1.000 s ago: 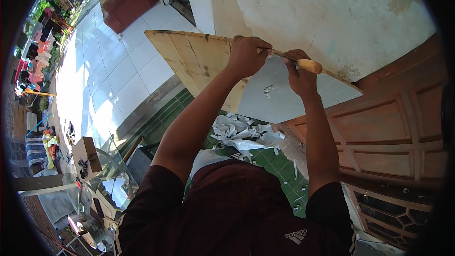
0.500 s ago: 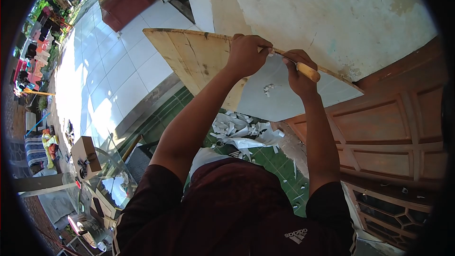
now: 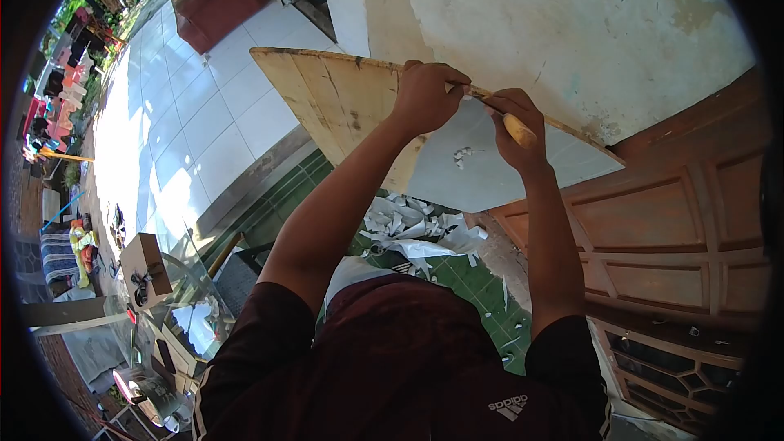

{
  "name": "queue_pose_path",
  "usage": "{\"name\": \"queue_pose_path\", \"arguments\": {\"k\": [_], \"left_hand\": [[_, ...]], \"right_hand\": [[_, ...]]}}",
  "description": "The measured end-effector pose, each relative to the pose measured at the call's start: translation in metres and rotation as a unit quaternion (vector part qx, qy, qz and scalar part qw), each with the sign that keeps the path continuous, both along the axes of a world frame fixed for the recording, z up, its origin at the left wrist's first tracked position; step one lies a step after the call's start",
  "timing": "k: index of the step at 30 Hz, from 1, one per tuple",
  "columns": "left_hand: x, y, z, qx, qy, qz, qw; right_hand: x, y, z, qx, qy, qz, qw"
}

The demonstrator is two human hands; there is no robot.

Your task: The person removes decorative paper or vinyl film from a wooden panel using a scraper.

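Observation:
A large board (image 3: pixel 328 102) stands tilted in front of me, its left part bare wood and its right part covered by a pale grey-white layer (image 3: pixel 474 173). My left hand (image 3: pixel 428 95) is closed over the upper edge near the middle, where the bare wood meets the layer; a small white bit shows by its fingertips. Just to its right, my right hand (image 3: pixel 516 124) grips a tool with a rounded wooden handle (image 3: pixel 519 131). The tool's thin, dark front part points left along the board's edge, and its tip is hidden by my fingers. A torn white patch (image 3: pixel 462 157) marks the layer.
White torn strips (image 3: pixel 420 229) lie heaped on the green tiled floor (image 3: pixel 461 278) below the board. A peeling wall (image 3: pixel 531 24) rises behind it, with a brown panelled wooden door (image 3: pixel 645 212) at right. A glass table (image 3: pixel 192 278) with a cardboard box (image 3: pixel 145 268) stands at left.
My right hand and the wooden-handled tool have shifted slightly left, and the handle now tilts more steeply downward. My left hand and the board have hardly moved.

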State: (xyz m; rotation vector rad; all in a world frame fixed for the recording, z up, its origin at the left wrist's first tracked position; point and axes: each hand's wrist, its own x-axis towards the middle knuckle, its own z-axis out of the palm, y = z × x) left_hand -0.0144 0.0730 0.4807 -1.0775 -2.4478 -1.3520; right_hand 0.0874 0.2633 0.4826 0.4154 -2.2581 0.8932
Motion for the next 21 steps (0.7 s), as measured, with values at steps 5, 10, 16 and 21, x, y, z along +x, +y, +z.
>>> {"name": "queue_pose_path", "arguments": {"k": [5,10,16,21], "left_hand": [[0.005,-0.003,-0.007,0.108,0.045,0.024,0.993],[0.048,0.003,-0.037,0.214,0.026,0.173,0.961],[0.071,0.041,-0.05,0.348,-0.498,0.084,0.79],[0.065,0.049,-0.023,0.36,-0.537,0.079,0.759]], "right_hand": [[0.004,0.024,0.017,-0.168,-0.133,-0.075,0.974],[-0.007,0.052,0.021,-0.2,-0.107,-0.128,0.965],[-0.003,0.053,0.015,-0.233,-0.131,-0.135,0.954],[-0.004,0.055,0.016,-0.218,-0.164,-0.172,0.947]]}}
